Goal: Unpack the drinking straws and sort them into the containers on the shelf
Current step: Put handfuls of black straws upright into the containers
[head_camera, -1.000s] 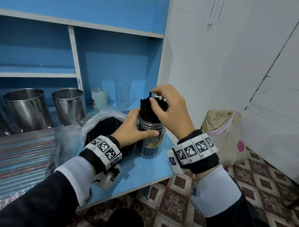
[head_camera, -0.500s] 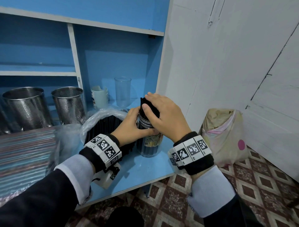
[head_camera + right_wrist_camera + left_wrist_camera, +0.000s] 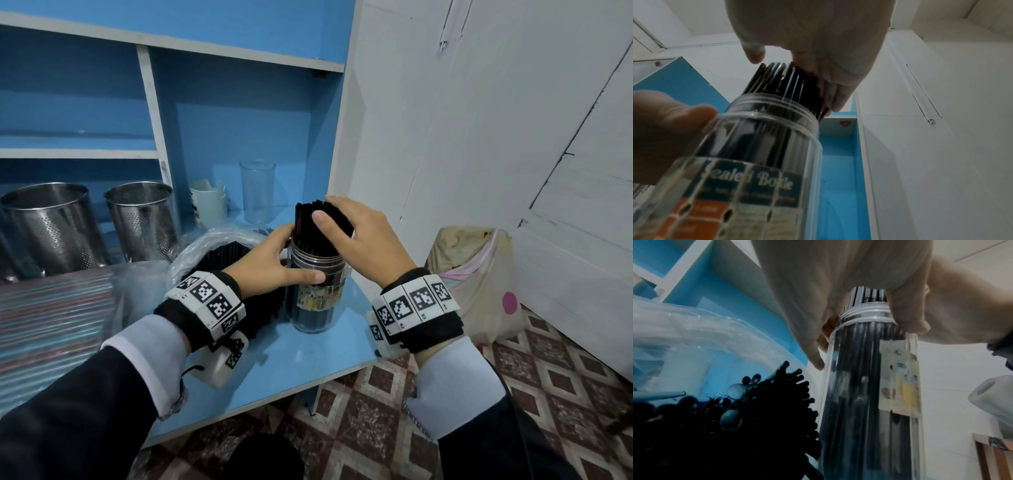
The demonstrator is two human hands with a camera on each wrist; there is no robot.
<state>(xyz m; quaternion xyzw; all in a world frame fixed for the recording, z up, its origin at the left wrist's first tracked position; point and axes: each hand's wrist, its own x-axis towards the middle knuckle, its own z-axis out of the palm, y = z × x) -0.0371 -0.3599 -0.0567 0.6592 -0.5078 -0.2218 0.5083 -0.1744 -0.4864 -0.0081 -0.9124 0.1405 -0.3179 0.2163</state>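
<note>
A clear labelled jar (image 3: 315,308) stands near the front right of the blue shelf board (image 3: 308,353), packed with black straws (image 3: 306,226) that stick out of its mouth. My left hand (image 3: 274,262) grips the jar just under its threaded neck (image 3: 865,316). My right hand (image 3: 359,243) cups the top of the bundle, thumb in front and fingers over the back (image 3: 836,97). Left of the jar, an opened plastic bag (image 3: 205,246) holds more black straws (image 3: 756,418).
A pack of striped coloured straws (image 3: 51,318) lies at the left. Two perforated steel holders (image 3: 48,226) (image 3: 142,219), a white cup (image 3: 209,202) and an empty glass (image 3: 257,192) stand at the back. A filled bag (image 3: 476,281) sits on the tiled floor by the white wall.
My right hand went from pinching the straw tops to pressing down on them, then rose a little to cup the bundle. My left hand kept hold of the jar.
</note>
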